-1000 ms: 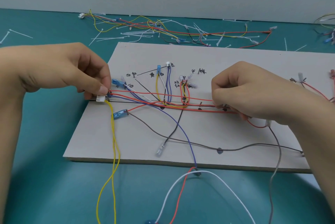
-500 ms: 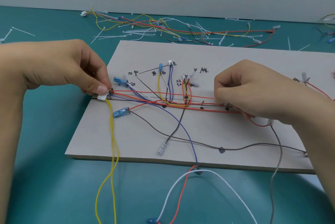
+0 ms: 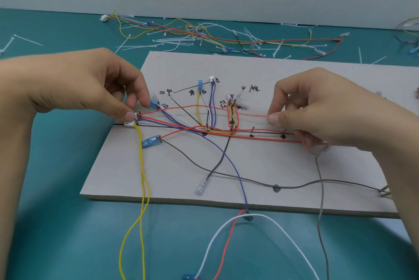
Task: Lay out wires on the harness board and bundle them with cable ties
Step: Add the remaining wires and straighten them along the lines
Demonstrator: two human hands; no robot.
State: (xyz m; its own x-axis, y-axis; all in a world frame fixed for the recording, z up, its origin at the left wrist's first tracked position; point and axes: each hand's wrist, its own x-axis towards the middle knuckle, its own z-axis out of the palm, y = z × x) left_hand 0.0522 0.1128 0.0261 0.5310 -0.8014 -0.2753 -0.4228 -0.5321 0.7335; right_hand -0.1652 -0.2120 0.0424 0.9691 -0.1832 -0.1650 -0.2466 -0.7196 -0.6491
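Wires (image 3: 217, 132) lie spread across the grey board (image 3: 272, 166), most of them gathered along the black line drawn through its middle. Yellow wires (image 3: 142, 177) trail off the near edge onto the table (image 3: 56, 189). At the board's left edge the left hand (image 3: 86, 84) pinches the white connector (image 3: 131, 122), likely to anchor that end. Well apart, toward the right edge, the right hand (image 3: 328, 107) pinches one red wire (image 3: 254, 115) between thumb and forefinger, raised and taut. This is apparently to single it out for its marked path. Loose cable ties (image 3: 172, 41) lie near the table's far edge, and bundling seems not yet begun.
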